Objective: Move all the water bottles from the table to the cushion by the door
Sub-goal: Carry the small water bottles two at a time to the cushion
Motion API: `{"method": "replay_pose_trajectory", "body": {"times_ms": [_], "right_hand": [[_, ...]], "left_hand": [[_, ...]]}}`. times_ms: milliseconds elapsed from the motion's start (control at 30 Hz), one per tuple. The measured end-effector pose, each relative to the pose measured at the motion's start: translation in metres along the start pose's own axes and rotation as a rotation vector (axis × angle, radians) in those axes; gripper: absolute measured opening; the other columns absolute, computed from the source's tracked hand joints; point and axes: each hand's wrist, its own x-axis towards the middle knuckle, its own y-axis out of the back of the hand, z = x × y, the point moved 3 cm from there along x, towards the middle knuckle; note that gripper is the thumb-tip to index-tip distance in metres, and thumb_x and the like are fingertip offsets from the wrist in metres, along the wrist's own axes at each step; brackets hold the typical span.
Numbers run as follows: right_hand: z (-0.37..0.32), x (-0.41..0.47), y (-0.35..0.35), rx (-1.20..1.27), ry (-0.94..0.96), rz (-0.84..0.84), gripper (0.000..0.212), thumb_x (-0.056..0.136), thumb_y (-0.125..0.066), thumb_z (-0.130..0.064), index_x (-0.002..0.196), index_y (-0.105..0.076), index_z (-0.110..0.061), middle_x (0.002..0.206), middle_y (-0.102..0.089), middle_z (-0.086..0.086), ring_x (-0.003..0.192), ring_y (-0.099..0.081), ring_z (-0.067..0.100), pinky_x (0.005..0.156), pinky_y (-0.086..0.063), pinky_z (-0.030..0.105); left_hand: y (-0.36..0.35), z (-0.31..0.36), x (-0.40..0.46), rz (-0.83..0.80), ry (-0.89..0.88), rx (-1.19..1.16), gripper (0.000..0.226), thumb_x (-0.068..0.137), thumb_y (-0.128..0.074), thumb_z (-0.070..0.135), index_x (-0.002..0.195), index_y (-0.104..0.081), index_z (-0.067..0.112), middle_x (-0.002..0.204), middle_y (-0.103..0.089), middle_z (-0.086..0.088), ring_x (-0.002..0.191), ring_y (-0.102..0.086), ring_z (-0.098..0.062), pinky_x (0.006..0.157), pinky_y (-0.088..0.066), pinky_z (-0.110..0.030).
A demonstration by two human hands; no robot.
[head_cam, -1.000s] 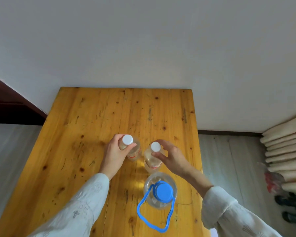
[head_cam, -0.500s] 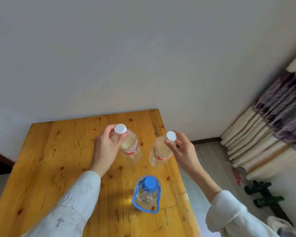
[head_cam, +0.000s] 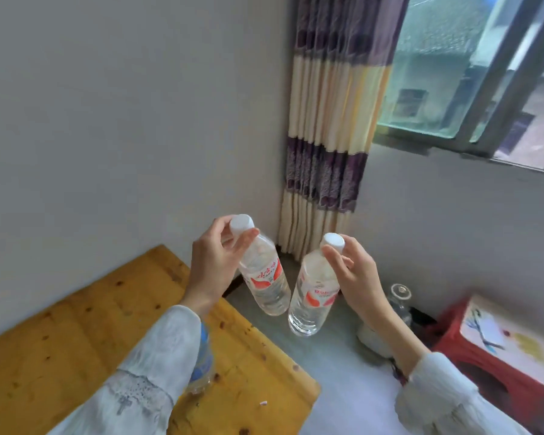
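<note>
The left hand pinches the neck of a small water bottle just under its white cap, thumb on one side and fingers on the other. The right hand holds a second small bottle the same way, fingertips round the neck below its white cap. Both bottles hang in the air past the corner of the wooden desk, tilted so their bottoms lean toward each other, close together; whether they touch is unclear. Each carries a red and white label. A larger bottle with a blue handle stands on the desk, mostly hidden behind the left sleeve. Beyond the hands hang a striped curtain and a window; a red stool stands on the floor at right.
</note>
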Motion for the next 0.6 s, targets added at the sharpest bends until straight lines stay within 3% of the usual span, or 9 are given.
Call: {"method": "replay_pose_trajectory", "body": {"times_ms": [100,200,367,600], "right_hand": [[0.004,-0.039,0.068,-0.071,-0.026,0.137,0.014,0.087,-0.056,-0.021,0.101,-0.057,-0.019,0.095,-0.064,0.003,0.091,-0.064,0.023,0.077,-0.05,0.028],[0.01,-0.09,0.136,-0.156,-0.056,0.263,0.021,0.087,-0.057,-0.023,0.104,-0.059,-0.011,0.1,-0.065,0.009,0.092,-0.064,0.025,0.082,-0.051,0.034],[0.014,-0.193,0.249,-0.235,-0.143,0.456,0.024,0.085,-0.057,-0.027,0.104,-0.058,-0.012,0.097,-0.064,0.008,0.087,-0.064,0.02,0.073,-0.048,0.019],[0.007,-0.358,0.405,-0.388,-0.29,0.657,0.042,0.078,-0.054,-0.048,0.101,-0.06,-0.013,0.094,-0.066,0.003,0.088,-0.064,0.018,0.078,-0.053,0.034]], "left_hand": [[-0.059,0.035,-0.03,-0.184,-0.055,-0.087,0.037,0.07,-0.059,0.05,0.098,-0.058,0.025,0.085,-0.063,0.021,0.076,-0.059,0.018,0.063,-0.046,-0.003],[-0.119,0.067,-0.07,-0.353,-0.086,-0.196,0.036,0.069,-0.06,0.047,0.095,-0.059,0.022,0.084,-0.063,0.016,0.074,-0.06,0.018,0.06,-0.045,-0.002],[-0.217,0.124,-0.153,-0.641,-0.119,-0.287,0.038,0.068,-0.063,0.049,0.095,-0.063,0.022,0.086,-0.069,0.011,0.077,-0.066,0.003,0.072,-0.054,-0.016],[-0.339,0.234,-0.307,-0.913,-0.198,-0.465,0.025,0.07,-0.064,0.04,0.092,-0.063,0.028,0.083,-0.068,0.013,0.071,-0.064,0.008,0.069,-0.052,-0.011]]}}
